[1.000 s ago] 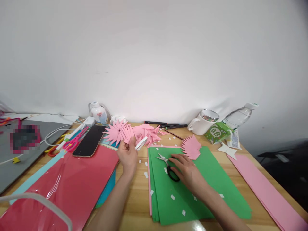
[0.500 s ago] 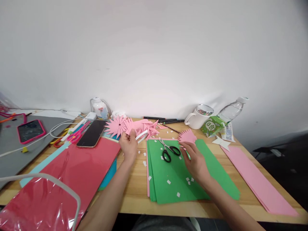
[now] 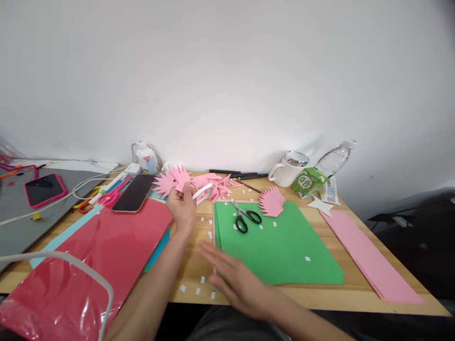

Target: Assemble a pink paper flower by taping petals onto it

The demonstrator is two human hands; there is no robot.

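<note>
My left hand (image 3: pixel 182 207) is raised over the table's back middle, fingers closed on a pink paper flower (image 3: pixel 174 180) and a curl of white tape strip (image 3: pixel 202 193). My right hand (image 3: pixel 232 279) lies flat and open near the front edge, fingers stretched to the left over the corner of the green paper stack (image 3: pixel 284 246). Black-handled scissors (image 3: pixel 244 218) lie on the green paper. A pink fringed paper piece (image 3: pixel 271 202) rests at the stack's far edge. More pink cut pieces (image 3: pixel 216 184) are piled behind my left hand. Small white paper bits (image 3: pixel 199 279) are scattered near the front edge.
Red paper in plastic (image 3: pixel 88 260) covers the left. A black phone (image 3: pixel 134 193), pink scissors (image 3: pixel 110 195), a pink-cased phone (image 3: pixel 44 188) and cables lie at back left. A white mug (image 3: pixel 287 175), green packet (image 3: pixel 307 182), water bottle (image 3: pixel 332 161), pens (image 3: pixel 234 174) and pink sheets (image 3: pixel 366 258) are on the right.
My right hand left the pink fringed piece and swept down and left across the green paper to the front edge, pushing white bits off it. My left hand kept its hold.
</note>
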